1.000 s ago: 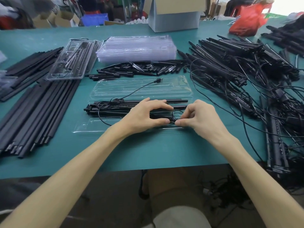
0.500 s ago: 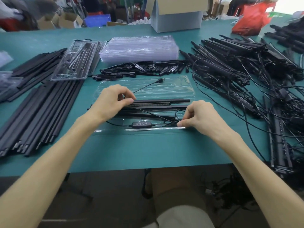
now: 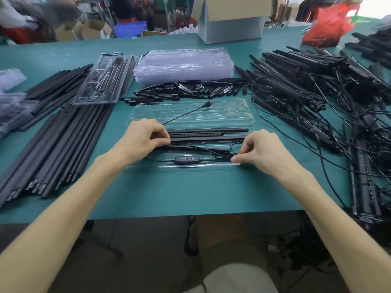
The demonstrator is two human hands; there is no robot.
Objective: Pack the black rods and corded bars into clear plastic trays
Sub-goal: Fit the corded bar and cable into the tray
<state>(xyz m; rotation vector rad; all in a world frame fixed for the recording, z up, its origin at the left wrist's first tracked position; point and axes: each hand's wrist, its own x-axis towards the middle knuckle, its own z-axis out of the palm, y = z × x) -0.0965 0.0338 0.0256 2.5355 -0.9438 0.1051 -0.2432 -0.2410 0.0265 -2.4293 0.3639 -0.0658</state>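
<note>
Far left on the teal table point(image 3: 169, 187) we've got a big pile of long black rods point(image 3: 53, 149). A filled clear plastic tray point(image 3: 103, 81) sits on its far end.

Next over, our left hand point(image 3: 141, 138) has its fingers curled down tight on the left ends of the slim black bars point(image 3: 207, 137). We can't tell exactly which one the thumb and forefinger have.

Those bars lie side by side, lengthwise, in the near half of the open clear plastic clamshell tray point(image 3: 190, 115) right in front of us. The far half lies flat on the table.

A small black inline controller with four buttons point(image 3: 184, 160) rests along the tray's near edge. From the left hand a thin black cord point(image 3: 184, 115) runs across the far half to a black USB plug point(image 3: 208, 104).

Behind all that are a scatter of short black pieces point(image 3: 186, 92), a stack of empty clear trays point(image 3: 186, 64) and an open cardboard box point(image 3: 230, 26).

Our right hand point(image 3: 260, 151) is closed down too. Its thumb and curled fingers pinch a loop of the cord at the tray's near right corner.

Off to the right is a tangled heap of black corded bars point(image 3: 306, 85), and a red plastic bag point(image 3: 325, 26) is at the back.
</note>
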